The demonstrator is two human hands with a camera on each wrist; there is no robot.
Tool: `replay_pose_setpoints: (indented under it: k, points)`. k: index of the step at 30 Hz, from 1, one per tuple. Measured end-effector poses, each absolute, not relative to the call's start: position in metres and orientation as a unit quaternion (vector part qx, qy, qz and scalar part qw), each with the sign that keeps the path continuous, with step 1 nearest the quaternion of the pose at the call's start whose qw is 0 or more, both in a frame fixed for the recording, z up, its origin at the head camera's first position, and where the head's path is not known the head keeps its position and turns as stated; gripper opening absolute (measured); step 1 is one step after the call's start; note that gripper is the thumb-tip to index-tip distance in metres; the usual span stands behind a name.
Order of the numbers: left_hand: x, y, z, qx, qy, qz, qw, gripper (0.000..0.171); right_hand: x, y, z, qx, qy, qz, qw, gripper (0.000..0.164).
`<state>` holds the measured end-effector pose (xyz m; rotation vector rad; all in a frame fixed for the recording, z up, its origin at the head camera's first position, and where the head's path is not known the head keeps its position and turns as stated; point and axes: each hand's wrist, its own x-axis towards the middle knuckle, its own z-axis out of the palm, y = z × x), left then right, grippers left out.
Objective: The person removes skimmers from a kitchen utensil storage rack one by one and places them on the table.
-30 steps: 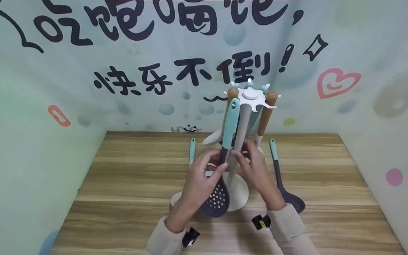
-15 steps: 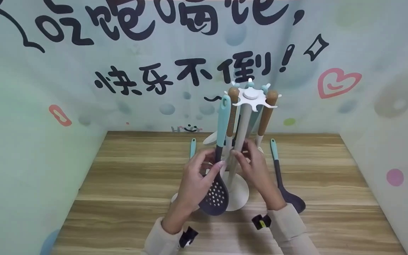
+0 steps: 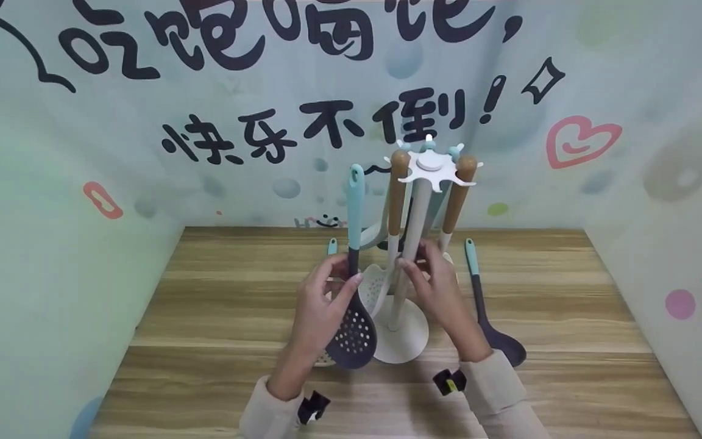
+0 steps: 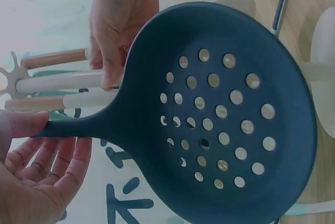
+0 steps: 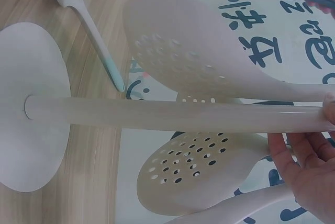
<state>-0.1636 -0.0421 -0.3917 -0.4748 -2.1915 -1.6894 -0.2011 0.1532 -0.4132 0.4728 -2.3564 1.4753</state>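
Note:
My left hand (image 3: 320, 308) pinches the neck of a dark blue skimmer (image 3: 353, 344) with a turquoise handle, held upright to the left of a white utensil stand (image 3: 403, 341). Its perforated bowl (image 4: 235, 119) fills much of the left wrist view. My right hand (image 3: 441, 289) grips the stand's pole (image 5: 172, 115) partway down, fingers and thumb around it. From the stand's top hooks (image 3: 430, 163) hang utensils with brown handles (image 3: 397, 204) and turquoise ones behind. Two white perforated utensils (image 5: 178, 41) hang on either side of the pole in the right wrist view.
A dark utensil with a turquoise handle (image 3: 500, 347) lies on the wooden table (image 3: 570, 305) to the right of the stand. Another turquoise handle (image 3: 332, 246) shows behind my left hand. A pale perforated utensil (image 3: 325, 360) lies partly hidden beneath the left hand. A printed cloth (image 3: 235, 195) closes off the back.
My left hand has moved left with the dark skimmer, away from the stand, uncovering a brown-handled hanging utensil. The right hand stays on the pole.

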Motion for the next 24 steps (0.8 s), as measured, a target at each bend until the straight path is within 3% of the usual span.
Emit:
replay_pose_setpoints:
  k: [24]
  points:
    - [-0.180,-0.093,-0.429,-0.023,-0.762,-0.614,0.204,0.030,-0.202,0.154,-0.413,0.156,-0.823,0.530,0.133,0.033]
